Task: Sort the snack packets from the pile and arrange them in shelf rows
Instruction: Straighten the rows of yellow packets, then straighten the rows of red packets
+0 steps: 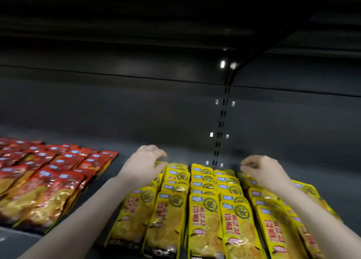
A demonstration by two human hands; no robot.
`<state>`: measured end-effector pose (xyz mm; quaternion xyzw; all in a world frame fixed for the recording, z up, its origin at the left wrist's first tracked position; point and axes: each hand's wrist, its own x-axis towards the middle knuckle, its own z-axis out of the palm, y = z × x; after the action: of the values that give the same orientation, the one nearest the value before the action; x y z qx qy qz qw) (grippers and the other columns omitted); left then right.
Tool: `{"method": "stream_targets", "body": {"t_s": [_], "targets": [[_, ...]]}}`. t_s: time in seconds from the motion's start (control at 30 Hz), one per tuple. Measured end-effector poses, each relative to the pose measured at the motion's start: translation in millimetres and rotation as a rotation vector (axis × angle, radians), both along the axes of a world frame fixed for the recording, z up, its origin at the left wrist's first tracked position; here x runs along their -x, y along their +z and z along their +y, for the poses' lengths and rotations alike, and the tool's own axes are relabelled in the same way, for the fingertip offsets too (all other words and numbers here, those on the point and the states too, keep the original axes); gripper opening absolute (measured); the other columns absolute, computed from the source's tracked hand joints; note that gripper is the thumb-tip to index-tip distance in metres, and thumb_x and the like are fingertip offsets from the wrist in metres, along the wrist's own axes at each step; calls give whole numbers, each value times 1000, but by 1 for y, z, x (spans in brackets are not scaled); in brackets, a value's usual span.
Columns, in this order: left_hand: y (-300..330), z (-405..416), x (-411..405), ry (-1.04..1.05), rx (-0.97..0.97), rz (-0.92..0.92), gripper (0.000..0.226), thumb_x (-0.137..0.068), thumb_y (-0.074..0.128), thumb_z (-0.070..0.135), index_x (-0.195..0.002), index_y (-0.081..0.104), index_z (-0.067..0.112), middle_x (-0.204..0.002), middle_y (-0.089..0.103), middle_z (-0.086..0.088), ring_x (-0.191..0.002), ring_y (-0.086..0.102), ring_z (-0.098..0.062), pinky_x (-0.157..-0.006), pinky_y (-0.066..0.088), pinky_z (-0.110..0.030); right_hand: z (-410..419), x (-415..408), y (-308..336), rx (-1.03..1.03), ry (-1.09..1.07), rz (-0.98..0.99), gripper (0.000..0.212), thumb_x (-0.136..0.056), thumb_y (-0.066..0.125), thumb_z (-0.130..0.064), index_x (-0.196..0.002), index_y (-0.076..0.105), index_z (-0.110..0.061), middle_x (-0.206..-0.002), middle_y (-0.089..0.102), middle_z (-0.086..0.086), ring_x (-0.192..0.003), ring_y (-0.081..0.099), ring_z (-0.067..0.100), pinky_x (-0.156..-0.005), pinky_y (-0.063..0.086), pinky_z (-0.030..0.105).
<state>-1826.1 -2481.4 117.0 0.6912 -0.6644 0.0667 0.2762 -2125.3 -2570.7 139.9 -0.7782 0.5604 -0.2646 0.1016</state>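
Dark metal shelf (136, 141), glossy packets in overlapping rows.
Left hand (144, 165) fingers curled on rear yellow packets (205, 210); right hand (261, 170) fingers loosely bent above them, holding nothing; red packets (48, 176) left. Red Chinese lettering, blurred.

The red packets (45, 178) run off the left edge, the yellow packets (205, 210) run off the bottom edge with the leftmost and rightmost rows partly covered by the forearms, and motion blur smears the right hand (259, 168) and the packet print.
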Motion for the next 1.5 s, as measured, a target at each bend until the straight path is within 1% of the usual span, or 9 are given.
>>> {"method": "stream_targets", "body": {"t_s": [0.13, 0.43, 0.6, 0.87, 1.0, 1.07, 1.17, 1.37, 1.5], "targets": [[5, 34, -67, 8, 11, -49, 33, -93, 55, 35, -122, 60, 20, -124, 56, 4, -122, 45, -18, -105, 33, -26, 24, -67, 3, 5, 49, 43, 10, -86, 64, -26, -92, 70, -22, -89, 69, -2, -92, 62, 20, -78, 45, 28], [14, 110, -258, -22, -15, -161, 29, -92, 56, 38, -116, 63, 24, -117, 60, 6, -116, 51, -16, -103, 38, -33, 93, -245, 0, 22, 65, 44, 11, -84, 65, -24, -93, 71, -24, -90, 69, -2, -93, 63, 18, -82, 46, 29], [13, 125, -314, -15, -56, -132, 29, -92, 55, 38, -116, 64, 23, -119, 59, 6, -118, 49, -16, -103, 37, -32, 119, -312, -10, -35, 116, 56, 11, -84, 66, -27, -93, 72, -24, -95, 71, -5, -94, 64, 16, -86, 47, 28], [-2, 122, -327, -113, -81, -108, 32, -94, 51, 40, -121, 61, 26, -124, 55, 10, -121, 45, -11, -103, 33, -26, 134, -352, -24, -119, 151, 56, 12, -86, 65, -30, -91, 72, -21, -86, 68, -6, -82, 61, 8, -73, 45, 22], [-10, 118, -318, -221, -73, -88, 44, -91, 41, 50, -127, 58, 30, -129, 54, 12, -124, 43, -9, -104, 29, -23, 135, -359, -33, -143, 177, -55, 14, -89, 62, -29, -76, 66, -29, -70, 63, -19, -63, 56, -10, -58, 40, 9], [-13, 116, -312, -305, -92, -105, 53, -87, 34, 54, -130, 56, 32, -129, 54, 14, -125, 41, -8, -105, 26, -20, 137, -360, -37, -130, 162, -102, 19, -89, 62, -30, -70, 66, -29, -69, 67, -16, -65, 59, -6, -62, 44, 14], [-14, 111, -301, -411, -118, -152, 43, -96, 39, 47, -135, 51, 33, -133, 50, 16, -127, 36, -5, -110, 26, -24, 140, -359, -42, -118, 121, -129, 17, -86, 65, -31, -70, 67, -29, -74, 70, -12, -73, 64, 2, -69, 51, 25], [-19, 110, -303, -475, -186, -160, 38, -97, 45, 42, -134, 51, 33, -132, 51, 18, -123, 38, 0, -107, 28, -20, 139, -363, -38, -47, 105, -74, 21, -84, 67, -25, -65, 64, -34, -80, 67, -14, -76, 62, 0, -69, 47, 21], [-16, 108, -312, -497, -176, -117, 36, -101, 38, 32, -135, 51, 33, -136, 48, 19, -127, 35, 2, -109, 26, -18, 143, -372, -28, 47, 167, -56, 12, -86, 64, -28, -77, 68, -33, -83, 61, -16, -83, 57, 1, -77, 44, 20]]}}
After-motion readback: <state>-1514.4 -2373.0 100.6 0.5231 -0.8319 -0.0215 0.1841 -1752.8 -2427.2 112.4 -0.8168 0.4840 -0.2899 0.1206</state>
